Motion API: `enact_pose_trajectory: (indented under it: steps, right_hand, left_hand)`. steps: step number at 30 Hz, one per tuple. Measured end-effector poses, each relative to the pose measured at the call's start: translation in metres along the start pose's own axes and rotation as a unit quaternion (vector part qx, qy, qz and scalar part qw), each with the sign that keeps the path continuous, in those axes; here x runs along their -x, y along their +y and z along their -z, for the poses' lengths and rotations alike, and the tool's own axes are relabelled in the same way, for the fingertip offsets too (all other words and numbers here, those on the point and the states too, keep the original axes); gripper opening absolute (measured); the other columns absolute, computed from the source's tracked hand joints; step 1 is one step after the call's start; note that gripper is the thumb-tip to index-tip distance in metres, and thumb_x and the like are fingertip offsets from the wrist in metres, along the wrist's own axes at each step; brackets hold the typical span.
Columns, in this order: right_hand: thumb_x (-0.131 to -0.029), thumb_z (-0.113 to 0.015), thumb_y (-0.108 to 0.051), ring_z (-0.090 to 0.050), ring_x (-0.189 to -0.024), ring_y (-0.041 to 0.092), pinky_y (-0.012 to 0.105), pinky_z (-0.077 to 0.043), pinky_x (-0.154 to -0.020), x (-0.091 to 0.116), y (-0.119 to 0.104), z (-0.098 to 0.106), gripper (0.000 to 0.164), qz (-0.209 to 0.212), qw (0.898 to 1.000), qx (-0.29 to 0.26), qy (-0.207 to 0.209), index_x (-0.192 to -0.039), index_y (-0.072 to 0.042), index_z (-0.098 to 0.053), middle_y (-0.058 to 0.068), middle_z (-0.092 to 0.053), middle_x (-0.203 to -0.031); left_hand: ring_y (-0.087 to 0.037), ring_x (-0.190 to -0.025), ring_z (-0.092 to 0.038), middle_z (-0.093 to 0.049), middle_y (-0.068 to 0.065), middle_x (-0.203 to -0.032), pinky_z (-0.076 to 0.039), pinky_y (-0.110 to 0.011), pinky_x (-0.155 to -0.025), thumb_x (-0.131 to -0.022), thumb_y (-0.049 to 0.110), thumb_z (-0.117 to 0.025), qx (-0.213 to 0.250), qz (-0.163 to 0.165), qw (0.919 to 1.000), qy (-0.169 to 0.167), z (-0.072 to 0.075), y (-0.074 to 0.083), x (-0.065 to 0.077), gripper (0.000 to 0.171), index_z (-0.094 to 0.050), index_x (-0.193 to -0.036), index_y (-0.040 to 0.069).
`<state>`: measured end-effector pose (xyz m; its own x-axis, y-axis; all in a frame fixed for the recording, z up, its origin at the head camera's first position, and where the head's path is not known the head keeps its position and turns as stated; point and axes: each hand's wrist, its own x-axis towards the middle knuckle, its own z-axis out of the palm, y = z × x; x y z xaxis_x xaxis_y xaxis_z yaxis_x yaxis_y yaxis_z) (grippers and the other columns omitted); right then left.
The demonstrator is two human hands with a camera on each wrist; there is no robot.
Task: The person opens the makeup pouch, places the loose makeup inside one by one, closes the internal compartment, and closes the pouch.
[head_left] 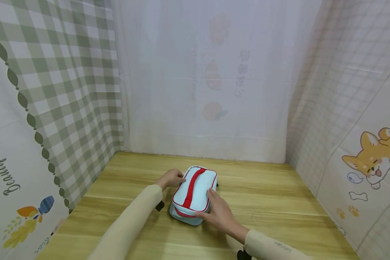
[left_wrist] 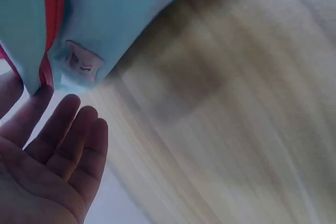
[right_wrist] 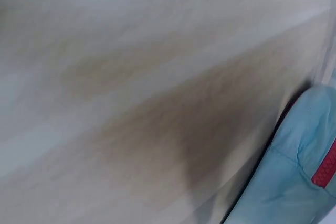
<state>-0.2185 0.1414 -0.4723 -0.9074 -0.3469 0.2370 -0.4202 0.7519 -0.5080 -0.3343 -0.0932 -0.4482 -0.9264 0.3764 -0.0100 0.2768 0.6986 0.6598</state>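
A pale blue zippered bag [head_left: 198, 187] with red piping and a red strap [head_left: 193, 186] along its top lies on the table. At its left side is my left hand [head_left: 172, 178]; in the left wrist view the thumb and index finger pinch the corner beside the red zipper [left_wrist: 51, 19], the other fingers loosely extended. A small fabric tag [left_wrist: 84, 61] shows on that side. My right hand [head_left: 219, 211] rests on the right edge near the front corner, thumb and fingers spread and fairly straight. In the right wrist view only the bag's side [right_wrist: 294, 156] shows, no fingers.
The wood-grain table [head_left: 273, 206] spreads around the bag. A green checked curtain [head_left: 68, 72] hangs on the left, a white curtain [head_left: 169, 90] at the back and a cartoon-dog curtain [head_left: 344, 108] on the right.
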Motion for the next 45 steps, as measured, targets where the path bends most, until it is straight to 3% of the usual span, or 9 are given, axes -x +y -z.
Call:
enact_pose_trajectory:
  steps: [3, 10, 15, 25, 28, 31, 35, 39, 45]
  right_hand:
    - [-0.080, -0.077, -0.053, -0.042, -0.135, 0.043, 0.056, -0.035, -0.107, -0.001, 0.006, 0.006, 0.095, 0.003, 1.000, -0.002, -0.011, -0.142, 0.011, -0.045, 0.026, -0.042, -0.149]
    - [-0.080, -0.081, -0.039, -0.047, -0.131, 0.043, 0.057, -0.037, -0.105, -0.001, 0.023, 0.023, 0.080, 0.011, 1.000, -0.015, -0.008, -0.137, 0.010, -0.053, 0.025, -0.050, -0.142]
    - [-0.082, -0.081, -0.029, -0.047, -0.130, 0.044, 0.058, -0.038, -0.104, 0.000, 0.038, 0.035, 0.068, -0.014, 1.000, -0.024, -0.007, -0.136, 0.005, -0.056, 0.025, -0.050, -0.142]
    - [-0.094, -0.067, -0.023, -0.044, -0.129, 0.050, 0.061, -0.037, -0.103, -0.014, 0.078, 0.055, 0.054, -0.073, 0.997, -0.018, 0.019, -0.136, 0.008, -0.053, 0.032, -0.043, -0.144]
    - [-0.098, -0.062, -0.024, -0.041, -0.132, 0.050, 0.060, -0.035, -0.106, -0.014, 0.084, 0.056, 0.056, -0.097, 0.994, -0.034, 0.029, -0.139, 0.011, -0.048, 0.033, -0.042, -0.145]
    - [-0.099, -0.061, -0.032, -0.036, -0.136, 0.049, 0.059, -0.030, -0.109, -0.011, 0.083, 0.052, 0.067, -0.122, 0.990, -0.058, 0.033, -0.144, 0.012, -0.039, 0.033, -0.040, -0.146]
    - [-0.090, -0.070, -0.048, -0.029, -0.140, 0.048, 0.059, -0.026, -0.112, -0.003, 0.067, 0.041, 0.095, -0.133, 0.987, -0.081, 0.035, -0.149, 0.013, -0.027, 0.034, -0.032, -0.151]
    - [-0.076, -0.083, -0.051, -0.040, -0.133, 0.041, 0.054, -0.035, -0.107, 0.003, 0.045, 0.025, 0.106, -0.106, 0.990, -0.081, 0.051, -0.147, 0.008, -0.031, 0.028, -0.041, -0.144]
    - [-0.065, -0.091, -0.049, -0.052, -0.117, 0.026, 0.046, -0.046, -0.092, 0.003, 0.026, 0.010, 0.106, -0.082, 0.992, -0.047, 0.082, -0.143, 0.000, -0.038, 0.011, -0.050, -0.130]
  left_hand:
    - [-0.010, -0.054, -0.035, -0.038, 0.004, -0.056, -0.032, -0.024, -0.052, -0.096, 0.012, -0.064, 0.014, 0.007, 0.9998, 0.009, -0.001, -0.002, 0.005, 0.033, -0.059, -0.066, 0.001]
    - [-0.012, -0.061, -0.046, -0.052, 0.000, -0.062, -0.040, -0.025, -0.056, -0.094, 0.018, -0.068, 0.064, 0.050, 0.9962, 0.033, -0.008, -0.005, 0.014, 0.028, -0.065, -0.071, 0.001]
    - [-0.013, -0.057, -0.043, -0.047, 0.001, -0.057, -0.038, -0.026, -0.053, -0.091, 0.020, -0.071, 0.110, 0.076, 0.9901, 0.042, -0.017, -0.004, 0.018, 0.034, -0.061, -0.065, 0.001]
    - [-0.009, -0.048, -0.028, -0.029, 0.008, -0.051, -0.023, -0.025, -0.046, -0.091, 0.040, -0.070, 0.052, 0.062, 0.9952, 0.055, -0.029, 0.000, 0.028, 0.054, -0.040, -0.052, 0.017]
    - [-0.009, -0.048, -0.027, -0.029, 0.007, -0.051, -0.022, -0.025, -0.045, -0.093, 0.049, -0.064, 0.016, 0.074, 0.9930, 0.091, -0.026, -0.003, 0.027, 0.057, -0.039, -0.053, 0.017]
    - [-0.012, -0.051, -0.036, -0.040, 0.004, -0.055, -0.029, -0.028, -0.048, -0.094, 0.051, -0.061, -0.005, 0.092, 0.9829, 0.160, -0.017, -0.008, 0.023, 0.051, -0.048, -0.061, 0.014]
    - [-0.023, -0.080, -0.061, -0.066, -0.009, -0.091, -0.049, -0.040, -0.068, -0.097, 0.042, -0.062, 0.018, 0.098, 0.9721, 0.213, 0.000, -0.012, 0.012, 0.039, -0.066, -0.103, 0.003]
    - [-0.039, -0.125, -0.051, -0.052, -0.026, -0.138, -0.043, -0.051, -0.102, -0.101, 0.032, -0.056, 0.050, 0.087, 0.9811, 0.165, 0.010, -0.014, 0.003, 0.058, -0.043, -0.145, -0.005]
    - [-0.041, -0.142, -0.030, -0.033, -0.029, -0.153, -0.025, -0.050, -0.115, -0.103, 0.021, -0.047, 0.073, 0.099, 0.9898, 0.072, 0.012, -0.018, -0.001, 0.062, -0.025, -0.152, -0.009]
